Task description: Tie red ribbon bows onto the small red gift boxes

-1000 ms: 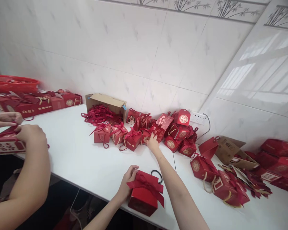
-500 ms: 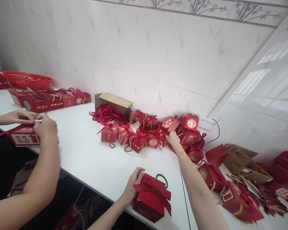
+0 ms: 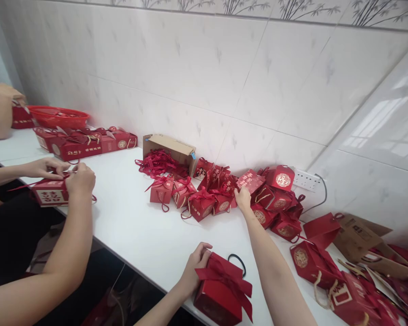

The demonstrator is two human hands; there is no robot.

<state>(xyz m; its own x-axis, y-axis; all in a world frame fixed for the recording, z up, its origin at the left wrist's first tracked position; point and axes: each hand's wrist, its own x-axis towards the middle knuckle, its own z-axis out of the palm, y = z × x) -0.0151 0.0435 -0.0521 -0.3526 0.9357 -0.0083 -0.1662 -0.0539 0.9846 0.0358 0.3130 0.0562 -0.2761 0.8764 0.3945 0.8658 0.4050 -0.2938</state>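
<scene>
My left hand (image 3: 196, 269) grips the left side of a red gift box (image 3: 218, 299) at the table's front edge; a wide red ribbon bow (image 3: 224, 278) lies across its top. Its fingers are closed against the box. My right hand (image 3: 243, 198) reaches to the row of finished-looking boxes by the wall, fingers curled at the right side of a small red gift box (image 3: 228, 186); its fingertips are partly hidden. Just behind that hand leans a paler red patterned box (image 3: 250, 181). Bow-tied boxes (image 3: 202, 204) line up to the left.
A cardboard box (image 3: 170, 143) spills red ribbons (image 3: 159, 163). More gift boxes (image 3: 279, 199) are piled beside a power strip (image 3: 306, 180). A co-worker's hands (image 3: 80, 179) work ribbon on a box (image 3: 51, 194) at left. A red basin (image 3: 59, 118) stands farther back. A black loop (image 3: 238, 262) lies behind my box.
The view has turned slightly left. My right hand and the small box at its fingers have shifted left relative to the pile. My left hand stays on its box.
</scene>
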